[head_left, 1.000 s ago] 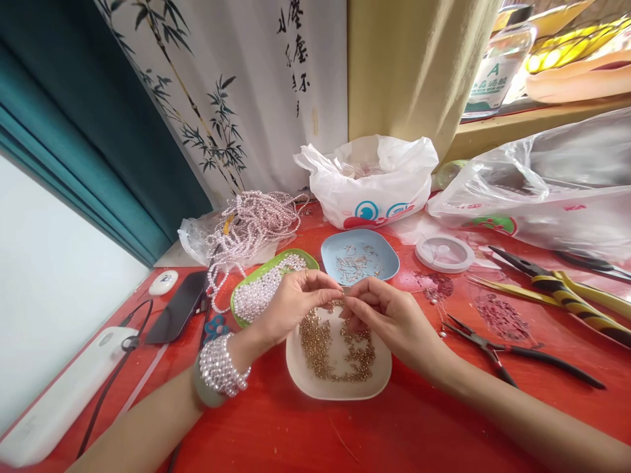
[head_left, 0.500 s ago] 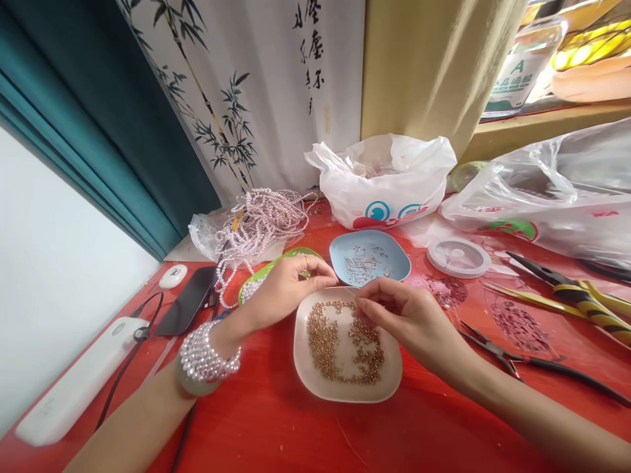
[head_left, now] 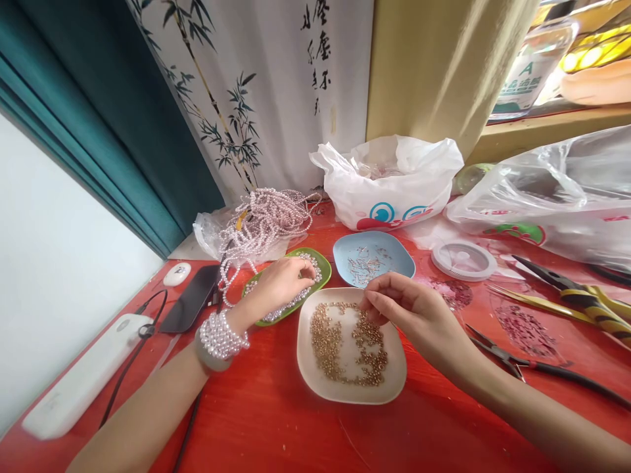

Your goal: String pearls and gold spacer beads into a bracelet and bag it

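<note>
My left hand reaches down into a green dish of silvery pearl beads, its fingers curled together at the beads; what they pinch is hidden. A bracelet of several rows of pearl beads is around that wrist. Above the right rim of a cream dish my right hand is closed in a pinch, thumb against index finger; anything between them is too small to make out. Small gold beads lie in the cream dish. Behind it, a blue dish contains thin metal pins.
Strands of pink pearl beads are heaped at the back left. White plastic bags stand behind the dishes. Pliers, tweezers and a round clear lid lie at right. A phone and white power strip lie at left.
My left hand has moved left, from beside my right hand to the beads in the green dish. My right hand remains pinched above the cream dish. The view has shifted slightly.
</note>
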Demonstrator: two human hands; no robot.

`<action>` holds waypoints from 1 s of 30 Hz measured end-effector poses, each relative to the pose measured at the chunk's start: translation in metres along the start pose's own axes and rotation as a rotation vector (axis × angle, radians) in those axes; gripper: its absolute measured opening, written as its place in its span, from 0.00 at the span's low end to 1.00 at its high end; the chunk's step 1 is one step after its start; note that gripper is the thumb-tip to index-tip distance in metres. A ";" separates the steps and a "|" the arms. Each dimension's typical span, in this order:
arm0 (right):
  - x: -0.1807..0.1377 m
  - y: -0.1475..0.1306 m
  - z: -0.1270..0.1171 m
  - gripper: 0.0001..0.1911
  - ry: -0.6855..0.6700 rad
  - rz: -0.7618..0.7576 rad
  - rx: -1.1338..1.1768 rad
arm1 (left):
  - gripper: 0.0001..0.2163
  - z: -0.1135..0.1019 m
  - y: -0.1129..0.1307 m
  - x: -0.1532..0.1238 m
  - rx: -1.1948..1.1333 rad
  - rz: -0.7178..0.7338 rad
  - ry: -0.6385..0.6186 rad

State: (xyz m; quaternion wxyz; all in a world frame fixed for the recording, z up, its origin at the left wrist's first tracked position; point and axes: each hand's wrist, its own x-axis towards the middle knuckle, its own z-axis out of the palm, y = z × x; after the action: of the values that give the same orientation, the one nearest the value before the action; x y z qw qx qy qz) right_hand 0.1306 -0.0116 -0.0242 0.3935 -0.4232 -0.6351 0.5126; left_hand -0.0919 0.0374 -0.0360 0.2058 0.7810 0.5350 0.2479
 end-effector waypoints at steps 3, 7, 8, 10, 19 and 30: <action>-0.001 -0.001 0.001 0.07 -0.005 0.016 0.022 | 0.04 0.001 -0.001 0.000 -0.062 0.017 0.012; -0.002 0.000 0.002 0.08 -0.027 0.034 0.054 | 0.02 -0.001 0.002 0.000 -0.090 -0.012 0.057; -0.002 0.001 0.003 0.08 -0.031 0.033 0.057 | 0.02 -0.001 0.004 0.001 -0.105 -0.037 0.071; -0.003 0.003 0.004 0.08 -0.034 0.028 0.057 | 0.02 -0.002 0.013 0.001 -0.207 -0.099 0.084; -0.010 0.003 0.010 0.07 -0.017 0.028 0.053 | 0.08 0.018 0.056 -0.014 -1.116 -0.382 -0.166; -0.009 0.005 0.011 0.06 -0.013 0.012 -0.014 | 0.06 0.024 0.054 -0.015 -1.185 -0.390 -0.163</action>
State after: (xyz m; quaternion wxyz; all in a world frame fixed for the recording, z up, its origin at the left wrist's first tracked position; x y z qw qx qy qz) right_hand 0.1240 -0.0231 -0.0313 0.3832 -0.4264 -0.6385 0.5134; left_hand -0.0420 0.0037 -0.0260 0.6852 0.4389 0.4220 0.3997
